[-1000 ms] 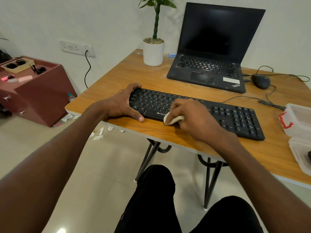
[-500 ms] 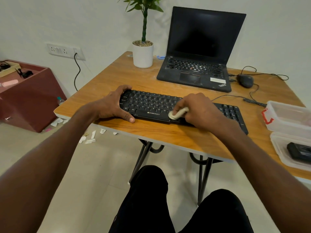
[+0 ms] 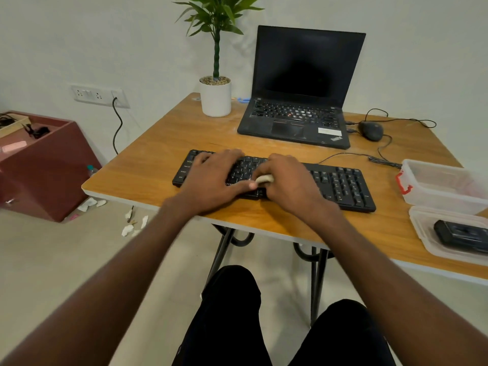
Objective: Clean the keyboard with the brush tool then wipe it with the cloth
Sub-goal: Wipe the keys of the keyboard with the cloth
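I see my right hand [image 3: 287,180] clutching the cloth [image 3: 264,178] on the keyboard [image 3: 343,186]; my left hand [image 3: 214,178] lies flat, fingers relaxed, over the left keys.

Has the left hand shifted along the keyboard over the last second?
Yes. The left hand left the keyboard's left end and now lies over its keys, nearer the right hand holding the cloth.

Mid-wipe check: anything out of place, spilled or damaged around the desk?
Yes: white paper scraps litter the floor below the table's left edge. On the table nothing looks spilled; the right hand holds the cloth on the keyboard.
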`<state>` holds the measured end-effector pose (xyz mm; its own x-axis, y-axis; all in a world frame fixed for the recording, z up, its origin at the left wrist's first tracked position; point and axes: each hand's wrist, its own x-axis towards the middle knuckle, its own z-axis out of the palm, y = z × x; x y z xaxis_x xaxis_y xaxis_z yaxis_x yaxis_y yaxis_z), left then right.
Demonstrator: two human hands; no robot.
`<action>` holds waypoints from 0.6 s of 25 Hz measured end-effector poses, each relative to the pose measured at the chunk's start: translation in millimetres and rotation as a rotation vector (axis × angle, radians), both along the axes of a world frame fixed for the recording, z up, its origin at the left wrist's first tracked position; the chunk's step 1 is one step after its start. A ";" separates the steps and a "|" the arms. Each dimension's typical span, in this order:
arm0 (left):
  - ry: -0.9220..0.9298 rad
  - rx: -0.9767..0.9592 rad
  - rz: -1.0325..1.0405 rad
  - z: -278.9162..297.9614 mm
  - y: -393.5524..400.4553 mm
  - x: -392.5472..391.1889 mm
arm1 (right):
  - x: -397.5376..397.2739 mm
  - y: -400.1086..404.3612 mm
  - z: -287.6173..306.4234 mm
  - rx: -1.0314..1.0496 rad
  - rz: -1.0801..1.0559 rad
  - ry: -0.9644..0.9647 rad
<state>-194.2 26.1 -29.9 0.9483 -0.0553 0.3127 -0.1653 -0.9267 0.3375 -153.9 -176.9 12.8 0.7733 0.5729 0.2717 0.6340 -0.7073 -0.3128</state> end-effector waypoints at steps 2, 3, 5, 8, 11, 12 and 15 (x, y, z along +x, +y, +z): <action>-0.068 0.050 0.041 -11.3 -15.1 3.9 | -1.9 3.8 -6.3 -0.019 0.018 -0.009; -0.067 0.056 0.063 -15.5 -17.3 5.0 | -0.1 -1.1 -5.9 -0.014 -0.016 0.002; -0.060 0.073 0.079 -22.3 -16.9 6.2 | 9.0 -20.0 -2.8 -0.037 -0.132 0.042; -0.071 0.101 0.085 -23.1 -16.5 6.6 | 18.2 -38.8 2.6 -0.105 -0.285 0.025; -0.087 0.111 0.094 -22.9 -17.8 6.4 | 6.1 -14.5 -1.1 0.044 -0.168 0.048; -0.089 0.116 0.097 -23.1 -17.8 6.0 | 0.9 -5.2 -4.1 0.047 -0.131 0.043; -0.082 0.127 0.123 -21.3 -18.5 6.7 | -1.3 -3.5 -11.5 0.066 -0.160 0.043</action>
